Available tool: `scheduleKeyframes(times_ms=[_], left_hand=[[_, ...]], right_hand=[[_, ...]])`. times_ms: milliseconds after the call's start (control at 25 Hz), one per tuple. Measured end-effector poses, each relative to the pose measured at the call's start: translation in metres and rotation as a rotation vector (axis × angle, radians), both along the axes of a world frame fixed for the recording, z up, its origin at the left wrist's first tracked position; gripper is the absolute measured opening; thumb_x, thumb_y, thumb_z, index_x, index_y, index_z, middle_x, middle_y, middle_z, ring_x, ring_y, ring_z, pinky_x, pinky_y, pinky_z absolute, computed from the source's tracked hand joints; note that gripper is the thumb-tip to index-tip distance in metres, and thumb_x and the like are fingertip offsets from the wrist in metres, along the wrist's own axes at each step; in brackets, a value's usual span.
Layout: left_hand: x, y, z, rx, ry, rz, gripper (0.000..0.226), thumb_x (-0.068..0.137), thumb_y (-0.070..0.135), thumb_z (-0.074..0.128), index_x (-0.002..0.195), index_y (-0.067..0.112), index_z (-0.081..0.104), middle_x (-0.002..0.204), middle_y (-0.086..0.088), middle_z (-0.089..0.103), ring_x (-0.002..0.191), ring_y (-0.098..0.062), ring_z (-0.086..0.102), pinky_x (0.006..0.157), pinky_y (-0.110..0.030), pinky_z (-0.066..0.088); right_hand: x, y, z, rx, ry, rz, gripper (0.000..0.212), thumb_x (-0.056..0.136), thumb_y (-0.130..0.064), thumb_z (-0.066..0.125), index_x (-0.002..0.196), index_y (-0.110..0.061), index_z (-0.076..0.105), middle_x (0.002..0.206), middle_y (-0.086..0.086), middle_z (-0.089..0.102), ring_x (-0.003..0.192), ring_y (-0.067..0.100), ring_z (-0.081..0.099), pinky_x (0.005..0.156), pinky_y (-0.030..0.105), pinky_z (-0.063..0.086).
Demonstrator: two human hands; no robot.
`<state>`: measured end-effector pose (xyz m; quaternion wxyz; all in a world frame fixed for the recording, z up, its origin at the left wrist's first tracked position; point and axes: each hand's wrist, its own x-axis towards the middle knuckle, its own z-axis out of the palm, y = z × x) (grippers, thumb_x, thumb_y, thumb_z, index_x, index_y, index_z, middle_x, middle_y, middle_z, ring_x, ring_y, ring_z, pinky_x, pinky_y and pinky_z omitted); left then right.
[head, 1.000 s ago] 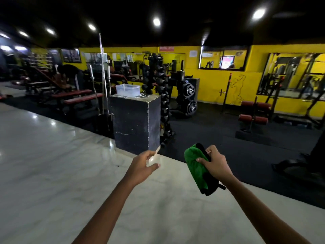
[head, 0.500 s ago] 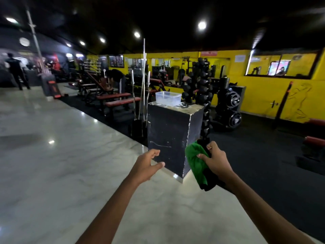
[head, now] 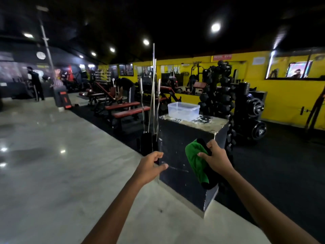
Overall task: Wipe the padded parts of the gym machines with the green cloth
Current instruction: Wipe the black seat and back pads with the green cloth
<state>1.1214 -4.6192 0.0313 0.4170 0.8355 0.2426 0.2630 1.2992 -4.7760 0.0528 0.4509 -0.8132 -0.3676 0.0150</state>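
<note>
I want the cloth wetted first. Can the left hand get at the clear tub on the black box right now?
Probably yes. The left hand holds nothing, and the clear tub stands uncovered on the black box with nothing in between, though reach is uncertain.

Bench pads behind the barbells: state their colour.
Red, on the bench pads in the head view.

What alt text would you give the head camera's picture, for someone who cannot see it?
A person's right hand grips a green cloth in a gym, the left hand empty beside it. Ahead, a clear tub sits on a black box, with red benches and dumbbell racks beyond.
</note>
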Motion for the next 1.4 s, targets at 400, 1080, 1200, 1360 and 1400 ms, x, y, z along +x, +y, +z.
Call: scheduleKeyframes(times_ms=[400,1080,1200,1360,1400], left_hand=[[0.194,0.203,0.019,0.009,-0.045,-0.049,0.044,0.086,0.019,0.070,0.127,0.013,0.056,0.125,0.001,0.060,0.120,-0.010,0.051,0.091,-0.017,0.034],[0.542,0.510,0.051,0.078,-0.099,-0.221,0.040,0.086,0.018,0.069,0.124,0.011,0.058,0.126,-0.001,0.059,0.120,-0.014,0.052,0.092,-0.022,0.038],[0.595,0.557,0.057,0.118,-0.069,-0.210,0.041,0.087,0.020,0.068,0.126,0.013,0.057,0.126,0.000,0.058,0.120,-0.014,0.052,0.092,-0.023,0.037],[0.667,0.611,0.068,0.114,-0.081,-0.216,0.040,0.086,0.019,0.069,0.124,0.014,0.058,0.120,0.002,0.060,0.112,-0.010,0.053,0.091,-0.023,0.038],[0.683,0.620,0.064,0.112,-0.068,-0.225,0.040,0.086,0.018,0.070,0.124,0.013,0.058,0.119,0.003,0.059,0.111,-0.009,0.053,0.091,-0.022,0.038]], right_hand=[[0.179,0.188,0.023,0.065,-0.026,-0.076,0.033,0.085,-0.019,0.071,0.103,-0.007,0.046,0.100,0.007,0.056,0.088,0.019,0.050,0.065,0.024,0.032],[0.504,0.475,0.068,0.219,-0.129,-0.312,0.037,0.076,-0.024,0.079,0.087,-0.007,0.047,0.078,0.003,0.053,0.072,0.019,0.046,0.060,0.030,0.034],[0.564,0.512,0.070,0.216,-0.107,-0.332,0.039,0.074,-0.028,0.080,0.084,-0.008,0.048,0.072,0.002,0.052,0.069,0.020,0.047,0.060,0.031,0.036],[0.636,0.565,0.073,0.206,-0.088,-0.378,0.040,0.074,-0.030,0.080,0.081,-0.010,0.046,0.072,0.003,0.052,0.069,0.021,0.049,0.060,0.033,0.037],[0.649,0.576,0.068,0.189,-0.084,-0.384,0.041,0.074,-0.030,0.080,0.081,-0.010,0.045,0.073,0.003,0.052,0.069,0.021,0.048,0.061,0.033,0.037]])
